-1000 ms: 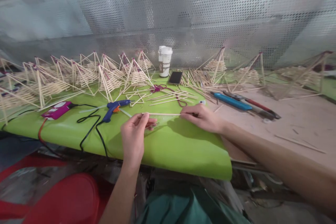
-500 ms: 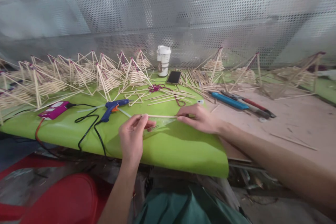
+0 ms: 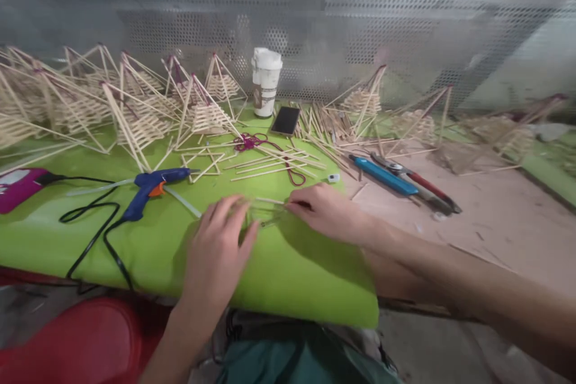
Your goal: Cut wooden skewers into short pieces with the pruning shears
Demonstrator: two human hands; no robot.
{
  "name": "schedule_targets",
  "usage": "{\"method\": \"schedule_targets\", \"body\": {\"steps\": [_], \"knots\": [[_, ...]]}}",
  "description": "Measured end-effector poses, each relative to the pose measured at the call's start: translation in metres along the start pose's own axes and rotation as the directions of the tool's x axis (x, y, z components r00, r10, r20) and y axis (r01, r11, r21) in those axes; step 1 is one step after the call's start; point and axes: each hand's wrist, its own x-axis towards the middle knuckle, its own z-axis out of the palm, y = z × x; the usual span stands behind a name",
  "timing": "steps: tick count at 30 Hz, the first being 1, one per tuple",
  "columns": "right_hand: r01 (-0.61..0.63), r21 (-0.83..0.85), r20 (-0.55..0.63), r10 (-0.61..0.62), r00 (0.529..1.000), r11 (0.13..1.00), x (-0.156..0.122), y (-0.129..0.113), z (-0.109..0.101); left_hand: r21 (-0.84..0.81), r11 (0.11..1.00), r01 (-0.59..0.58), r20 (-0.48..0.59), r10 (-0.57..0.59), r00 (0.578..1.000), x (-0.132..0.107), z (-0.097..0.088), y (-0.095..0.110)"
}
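Gently press your left hand point(image 3: 219, 241), fingers spread, on the stick point(image 3: 272, 200); your right hand point(image 3: 324, 213) pinches its end.

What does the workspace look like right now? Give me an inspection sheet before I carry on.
Surface: green cover over the near bench; bare brown board to its right.
Job's things: thin sticks between both hands, blurred.
Clutter: glue gun, pink device, cup, phone, loose sticks, purple cord, stick pyramids, blue-handled tool, red-handled tool.
Grippers: right hand pinches the sticks' end; left hand lies over the other end, grip unclear.
Cables: black cable from the glue gun loops over the front edge.
Surroundings: perforated metal screen behind; red seat below left.
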Motion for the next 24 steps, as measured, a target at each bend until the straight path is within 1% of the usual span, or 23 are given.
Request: {"method": "schedule_targets", "body": {"steps": [1, 2, 3, 6, 10, 13, 17, 24], "knots": [[0.013, -0.050, -0.011, -0.013, 1.000, 0.999, 0.001, 0.002, 0.001, 0.025, 0.997, -0.072, 0.040, 0.071, 0.997, -0.004, 0.001, -0.002], [0.031, -0.093, -0.028, -0.034, 0.999, 0.995, 0.001, 0.003, 0.002, 0.031, 0.992, -0.121, 0.055, 0.119, 0.991, -0.007, 0.001, -0.003], [0.051, -0.125, -0.049, -0.057, 0.997, 0.991, 0.002, 0.005, 0.003, 0.031, 0.990, -0.140, 0.053, 0.139, 0.989, -0.009, 0.000, -0.003], [0.092, -0.139, -0.084, -0.104, 0.991, 0.986, 0.003, 0.012, 0.003, 0.032, 0.990, -0.137, 0.080, 0.134, 0.988, -0.011, -0.002, -0.004], [0.146, -0.077, -0.074, -0.152, 0.986, 0.986, 0.006, 0.021, 0.003, 0.005, 0.990, -0.141, 0.142, 0.139, 0.980, -0.007, -0.004, -0.005], [0.170, -0.007, -0.077, -0.170, 0.983, 0.985, 0.008, 0.020, 0.003, -0.019, 0.989, -0.144, 0.189, 0.145, 0.971, -0.005, -0.004, -0.005], [0.190, 0.062, -0.049, -0.187, 0.981, 0.980, 0.009, 0.017, 0.004, -0.004, 0.990, -0.139, 0.212, 0.137, 0.968, -0.003, -0.003, -0.004], [0.194, 0.061, -0.019, -0.193, 0.981, 0.979, 0.007, 0.021, 0.001, -0.012, 0.982, -0.188, 0.244, 0.185, 0.952, -0.002, -0.003, -0.001]]}}
